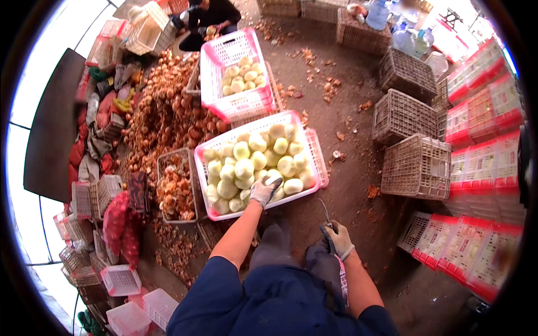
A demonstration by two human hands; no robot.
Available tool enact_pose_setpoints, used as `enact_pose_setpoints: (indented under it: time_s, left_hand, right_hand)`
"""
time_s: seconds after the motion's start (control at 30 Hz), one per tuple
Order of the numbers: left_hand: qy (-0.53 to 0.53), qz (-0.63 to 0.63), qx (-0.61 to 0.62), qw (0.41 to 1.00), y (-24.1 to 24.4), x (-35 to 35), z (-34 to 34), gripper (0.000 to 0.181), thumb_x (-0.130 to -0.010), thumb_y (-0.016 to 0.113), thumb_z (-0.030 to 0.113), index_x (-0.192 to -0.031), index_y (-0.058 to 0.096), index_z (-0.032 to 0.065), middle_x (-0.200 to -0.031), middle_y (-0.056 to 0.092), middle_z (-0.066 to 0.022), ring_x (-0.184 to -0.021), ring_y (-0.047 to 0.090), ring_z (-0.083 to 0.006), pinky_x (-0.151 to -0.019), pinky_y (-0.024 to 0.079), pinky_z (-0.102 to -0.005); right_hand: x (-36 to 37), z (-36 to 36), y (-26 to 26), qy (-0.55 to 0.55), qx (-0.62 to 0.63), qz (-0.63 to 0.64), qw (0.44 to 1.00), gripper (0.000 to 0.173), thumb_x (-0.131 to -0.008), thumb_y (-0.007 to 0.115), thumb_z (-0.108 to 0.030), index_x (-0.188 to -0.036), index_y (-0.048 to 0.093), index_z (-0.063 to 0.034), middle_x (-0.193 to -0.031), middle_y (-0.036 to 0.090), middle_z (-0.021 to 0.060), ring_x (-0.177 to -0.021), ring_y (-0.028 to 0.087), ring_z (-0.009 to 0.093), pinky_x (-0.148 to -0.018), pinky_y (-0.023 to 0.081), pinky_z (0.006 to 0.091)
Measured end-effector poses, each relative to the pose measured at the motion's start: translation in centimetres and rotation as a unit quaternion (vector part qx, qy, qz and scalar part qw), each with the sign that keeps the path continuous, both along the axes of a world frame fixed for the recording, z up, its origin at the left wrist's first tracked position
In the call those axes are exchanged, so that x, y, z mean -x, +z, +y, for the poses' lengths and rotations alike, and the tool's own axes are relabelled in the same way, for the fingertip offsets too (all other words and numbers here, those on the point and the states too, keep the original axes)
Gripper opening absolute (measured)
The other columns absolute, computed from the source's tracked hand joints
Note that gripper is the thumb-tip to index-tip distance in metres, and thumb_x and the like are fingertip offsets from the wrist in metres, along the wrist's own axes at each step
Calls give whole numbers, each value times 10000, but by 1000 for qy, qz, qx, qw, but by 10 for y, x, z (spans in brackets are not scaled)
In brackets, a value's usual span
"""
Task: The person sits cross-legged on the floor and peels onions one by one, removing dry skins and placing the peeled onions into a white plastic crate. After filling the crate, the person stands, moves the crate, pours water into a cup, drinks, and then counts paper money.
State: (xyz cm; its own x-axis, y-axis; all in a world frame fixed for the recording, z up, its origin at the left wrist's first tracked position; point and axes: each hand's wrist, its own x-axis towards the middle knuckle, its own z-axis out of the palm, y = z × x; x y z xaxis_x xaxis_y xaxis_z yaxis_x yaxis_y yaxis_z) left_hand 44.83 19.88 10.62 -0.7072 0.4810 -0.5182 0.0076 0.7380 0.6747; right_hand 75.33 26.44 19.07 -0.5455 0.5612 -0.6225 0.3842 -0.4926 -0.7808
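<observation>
A white plastic crate with a pink rim stands before me, heaped with peeled onions. My left hand, in a pale work glove with dark fingertips, reaches over the near side of the crate. Its fingers curl around a peeled onion, which they partly cover. Lower and to the right, my right hand, gloved too, is apart from the crate beside my leg. It grips a thin, curved metal tool that points up; whether it is a hook or a blade is unclear.
Behind stands another pink-and-white crate with fewer peeled onions. Unpeeled onions form a large pile at left, near a crate of onion skins. A person crouches at the top. Brown crates and red-and-white crates line the right.
</observation>
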Motion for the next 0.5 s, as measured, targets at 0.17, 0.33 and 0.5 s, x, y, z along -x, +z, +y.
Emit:
enact_pose_setpoints:
  time_s: [0.17, 0.33, 0.5]
  left_hand:
    - [-70, 70, -66, 993, -18, 8, -6, 671, -672, 835, 429, -1114, 608, -22, -965, 684, -157, -891, 649, -218, -807, 515, -331]
    - [-43, -47, -110, 992, -27, 21, -18, 708, -671, 817, 435, -1183, 588, 2, -1137, 617, -208, -1037, 608, -320, -904, 483, -389]
    - [-169, 58, -86, 980, -6, 40, -13, 728, -666, 817, 403, -1215, 571, -6, -1172, 592, -216, -1046, 604, -330, -903, 487, -393]
  right_hand:
    - [75, 2, -36, 27, 30, 40, 998, 154, -881, 633, -159, -953, 620, -24, -728, 578, -6, -642, 528, 65, -562, 435, 218]
    - [136, 6, -68, 26, 75, 56, 995, 222, -854, 673, -160, -1005, 623, -5, -797, 621, 8, -653, 516, 55, -579, 433, 215]
    - [169, 6, -91, 30, 52, 36, 998, 240, -853, 681, -184, -997, 612, -5, -716, 581, -11, -620, 505, 53, -548, 416, 216]
